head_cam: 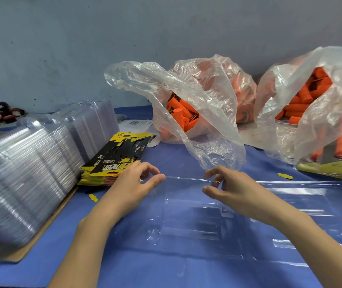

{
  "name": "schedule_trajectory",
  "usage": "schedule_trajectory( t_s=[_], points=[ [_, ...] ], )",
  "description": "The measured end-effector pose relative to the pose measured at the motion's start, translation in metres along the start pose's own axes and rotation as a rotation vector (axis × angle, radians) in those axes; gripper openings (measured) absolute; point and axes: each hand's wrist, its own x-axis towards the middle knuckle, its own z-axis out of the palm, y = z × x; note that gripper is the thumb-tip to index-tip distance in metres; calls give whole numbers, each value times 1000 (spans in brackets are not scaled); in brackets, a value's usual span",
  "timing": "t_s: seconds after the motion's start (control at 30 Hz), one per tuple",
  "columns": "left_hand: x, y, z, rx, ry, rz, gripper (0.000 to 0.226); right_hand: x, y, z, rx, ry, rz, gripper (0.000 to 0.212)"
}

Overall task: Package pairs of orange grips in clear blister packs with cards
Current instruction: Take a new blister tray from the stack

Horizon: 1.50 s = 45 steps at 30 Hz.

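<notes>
Clear plastic: blister pack [186, 215] spread open and flat on the blue bench [41, 267], far rim right at the fingers [213, 171]; left hand [132, 183] loosely curled and gripping nothing, thumb tip against the rim's left end; right hand [234, 188] seemingly pinching the rim between thumb and forefinger, though hard to confirm through the glare; probably steadying the shell for loading; card stack [114, 161] just left of the left fingers, bagged orange grips [182, 113] beyond both hands, within easy reach.

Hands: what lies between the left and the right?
In the head view, the far edge of the clear blister pack runs between the left hand and the right hand.
</notes>
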Motion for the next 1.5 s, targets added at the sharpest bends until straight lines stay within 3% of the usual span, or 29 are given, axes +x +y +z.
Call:
schedule_trajectory(
  t_s=[0.27, 0.37, 0.53, 0.73, 0.83, 0.93, 1.07, 1.2, 1.27, 1.37, 1.5],
  points=[
    [1, 7, 0, -88, 52, 78, 23, 10, -11, -14, 94, -22, -34, 16],
    [2, 6, -9, -324, 179, 48, 30, 11, -20, -20, 108, 71, -86, 13],
    [9, 0, -39, -976, 514, -29, 49, 10, -56, -48, 102, 335, -230, 8],
    [11, 5, -50, -1418, 620, -96, 65, 29, -128, -99, -225, 418, -374, 12],
    [8, 4, -51, -1586, 649, -128, 68, 34, -162, -124, -178, 512, -405, 16],
    [6, 9, -46, -1529, 429, -67, 66, 32, -191, -144, -6, 675, -414, 16],
    [7, 19, -32, -1159, 193, 15, 63, 23, -199, -160, 374, 926, -385, 15],
    [0, 24, -16, -891, 60, 58, 67, 8, -173, -156, 901, 1139, -105, 16],
    [-1, 21, -10, -775, 60, 66, 51, -5, -149, -142, 1078, 1202, 62, 20],
    [1, 19, -5, -622, 115, 9, 39, -28, -108, -108, 1157, 1334, 294, 27],
    [-4, 25, 13, -426, 3, 19, 24, -62, -64, -49, 1098, 1454, 579, 22]
  ],
)
